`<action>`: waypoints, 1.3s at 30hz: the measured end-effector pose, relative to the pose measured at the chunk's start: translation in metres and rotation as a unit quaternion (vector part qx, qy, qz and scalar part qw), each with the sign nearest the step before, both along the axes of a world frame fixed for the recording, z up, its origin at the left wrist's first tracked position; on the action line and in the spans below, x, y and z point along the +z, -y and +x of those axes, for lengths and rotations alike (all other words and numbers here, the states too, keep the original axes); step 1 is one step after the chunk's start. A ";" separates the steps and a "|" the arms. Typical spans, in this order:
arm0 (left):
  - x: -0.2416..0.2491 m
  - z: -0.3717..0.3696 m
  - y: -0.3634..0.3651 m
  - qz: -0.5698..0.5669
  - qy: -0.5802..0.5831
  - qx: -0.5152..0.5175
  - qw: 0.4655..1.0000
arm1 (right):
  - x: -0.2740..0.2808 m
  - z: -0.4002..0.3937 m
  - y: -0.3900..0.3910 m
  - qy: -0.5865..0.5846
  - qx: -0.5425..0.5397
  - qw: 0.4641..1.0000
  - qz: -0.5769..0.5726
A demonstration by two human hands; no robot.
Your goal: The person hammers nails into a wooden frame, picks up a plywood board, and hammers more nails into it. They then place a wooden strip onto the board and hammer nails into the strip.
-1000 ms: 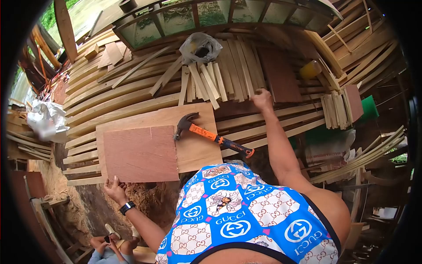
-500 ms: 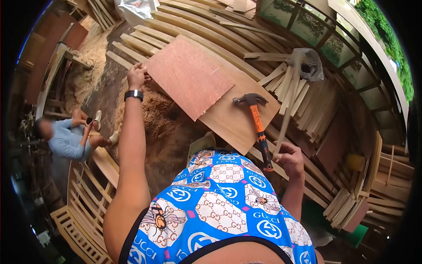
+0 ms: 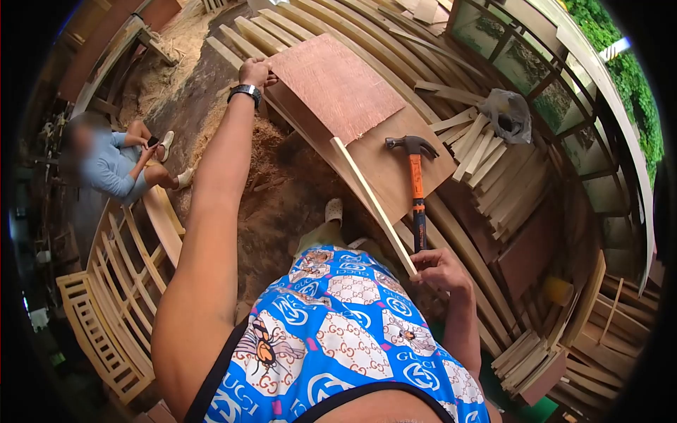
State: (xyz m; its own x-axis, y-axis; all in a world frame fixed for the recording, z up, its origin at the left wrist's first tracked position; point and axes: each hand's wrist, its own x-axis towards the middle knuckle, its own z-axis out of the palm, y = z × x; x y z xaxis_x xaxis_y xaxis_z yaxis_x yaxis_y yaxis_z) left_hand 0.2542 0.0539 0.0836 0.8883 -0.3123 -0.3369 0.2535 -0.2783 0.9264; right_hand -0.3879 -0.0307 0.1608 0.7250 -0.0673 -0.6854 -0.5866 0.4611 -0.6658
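Observation:
My left hand (image 3: 256, 72) is closed at the far-left corner of a reddish plywood sheet (image 3: 338, 84), gripping its edge. Beneath that sheet lies a larger tan plywood board (image 3: 430, 169), partly covered by it. In my right hand (image 3: 443, 270) is one end of a thin wooden strip (image 3: 374, 204), pinched between thumb and fingers. The strip slants up and left, and its far end is near the lower edge of the reddish sheet. A claw hammer (image 3: 416, 180) with an orange and black handle rests on the tan board, its handle end partly hidden behind my right hand.
Long timber planks (image 3: 338, 32) run beneath and behind the boards. Cut wooden slats (image 3: 486, 151) are piled at the right beside a clear plastic bag (image 3: 506, 116). On the left sits a person (image 3: 120, 162) in blue, near a slatted wooden frame (image 3: 102, 338). Sawdust (image 3: 264, 151) covers the floor.
My right hand has swung the wooden strip from pointing up and right to pointing up and left, toward the reddish plywood. My left hand stays at the sheet's corner. The camera view has shifted.

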 end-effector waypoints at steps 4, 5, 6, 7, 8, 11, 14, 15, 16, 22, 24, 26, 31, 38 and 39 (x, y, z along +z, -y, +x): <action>0.008 -0.015 -0.001 -0.007 0.013 0.035 0.999 | 0.002 0.009 0.003 -0.006 0.019 1.000 0.006; -0.011 0.008 0.011 -0.011 -0.001 0.045 0.999 | 0.001 0.044 0.010 -0.021 0.036 0.999 -0.004; -0.014 0.001 0.009 -0.026 -0.009 0.059 0.998 | 0.004 0.053 0.009 -0.040 0.065 0.995 -0.069; -0.016 -0.001 0.009 -0.043 -0.013 0.071 0.996 | 0.008 0.065 0.007 -0.036 0.067 0.995 -0.070; -0.018 -0.001 0.007 -0.044 -0.009 0.073 0.996 | 0.015 0.080 0.004 -0.051 0.063 0.990 -0.114; -0.018 0.003 0.002 -0.062 -0.021 0.052 0.997 | 0.013 0.120 -0.003 -0.096 0.066 0.974 -0.196; -0.007 0.022 0.013 -0.074 -0.029 0.032 0.996 | -0.011 0.168 0.000 -0.035 0.089 0.885 -0.455; -0.009 0.023 0.012 -0.076 -0.030 0.030 0.996 | -0.021 0.176 -0.002 -0.011 0.060 0.862 -0.503; -0.010 0.024 0.012 -0.074 -0.023 0.020 0.997 | -0.029 0.183 -0.005 0.013 0.031 0.835 -0.549; -0.010 0.028 0.021 -0.084 -0.023 -0.018 0.996 | -0.054 0.226 -0.012 0.086 -0.131 0.788 -0.596; -0.012 0.030 0.012 -0.089 -0.035 -0.041 0.995 | -0.056 0.241 -0.023 0.088 -0.162 0.770 -0.611; 0.001 0.023 0.033 -0.087 -0.036 -0.058 0.994 | -0.047 0.238 -0.003 0.104 -0.147 0.762 -0.622; -0.003 0.034 0.014 -0.095 -0.056 -0.105 0.988 | -0.052 0.260 -0.021 0.107 -0.129 0.758 -0.630; -0.011 0.012 0.014 -0.132 -0.072 -0.093 0.984 | -0.049 0.248 -0.027 0.098 -0.257 0.764 -0.583; -0.011 0.010 0.012 -0.119 -0.054 -0.089 0.987 | -0.049 0.246 -0.027 0.090 -0.255 0.765 -0.584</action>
State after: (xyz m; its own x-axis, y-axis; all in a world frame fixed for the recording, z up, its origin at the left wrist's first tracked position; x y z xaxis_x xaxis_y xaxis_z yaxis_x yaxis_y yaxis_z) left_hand 0.2642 0.0420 0.0723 0.7751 -0.5417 -0.3251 0.3209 -0.1058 0.9412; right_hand -0.1418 -0.0039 0.1114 0.4754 -0.8640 0.1659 -0.3797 -0.3716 -0.8472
